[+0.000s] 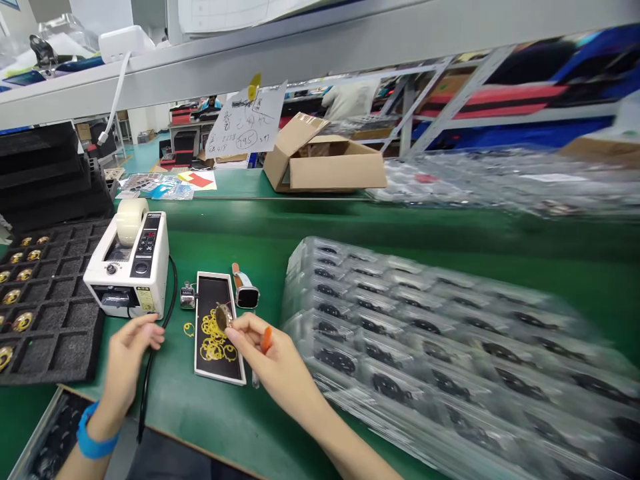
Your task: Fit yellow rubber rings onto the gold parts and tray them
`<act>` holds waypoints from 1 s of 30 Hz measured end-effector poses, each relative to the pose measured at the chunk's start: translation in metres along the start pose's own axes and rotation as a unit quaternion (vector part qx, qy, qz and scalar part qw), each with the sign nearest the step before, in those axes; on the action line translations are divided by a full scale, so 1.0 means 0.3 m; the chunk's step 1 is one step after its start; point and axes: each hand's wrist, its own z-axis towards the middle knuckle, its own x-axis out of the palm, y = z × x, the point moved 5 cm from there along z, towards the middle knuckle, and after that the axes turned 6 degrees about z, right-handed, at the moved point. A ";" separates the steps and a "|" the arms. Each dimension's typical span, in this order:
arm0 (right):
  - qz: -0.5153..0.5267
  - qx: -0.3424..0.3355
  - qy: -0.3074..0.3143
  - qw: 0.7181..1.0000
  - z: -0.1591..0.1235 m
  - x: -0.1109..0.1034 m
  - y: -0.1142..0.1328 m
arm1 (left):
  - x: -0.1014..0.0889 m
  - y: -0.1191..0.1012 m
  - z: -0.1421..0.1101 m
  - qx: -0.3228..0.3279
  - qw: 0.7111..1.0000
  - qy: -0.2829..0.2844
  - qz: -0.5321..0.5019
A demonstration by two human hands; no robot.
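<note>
My right hand pinches a round brownish-gold watch part between thumb and fingers, tilted over a white-rimmed tray. An orange piece shows against the same hand; its kind is hard to tell. Thin yellow rings lie heaped on the tray's black floor, and one yellow ring is outside it. My left hand, wearing a blue wristband, is at the front lower corner of a white tape dispenser. Its fingers are loosely curved and apart, with nothing visible in them.
A black foam tray with gold round parts lies left. A tally counter and a smartwatch flank the small tray. Stacked clear blister trays fill the right. Behind stands an open cardboard box; a black cable crosses the mat.
</note>
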 end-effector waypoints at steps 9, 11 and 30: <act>0.091 0.023 0.032 0.995 -0.007 0.003 0.032 | -0.131 -0.098 0.095 0.005 0.984 -0.120 -0.134; 0.138 0.044 0.036 0.989 -0.009 0.000 0.028 | -0.112 -0.180 0.098 0.107 0.989 -0.105 -0.016; 0.280 0.082 0.065 0.954 0.002 0.005 0.011 | 0.253 -0.227 0.050 0.176 0.917 0.311 0.180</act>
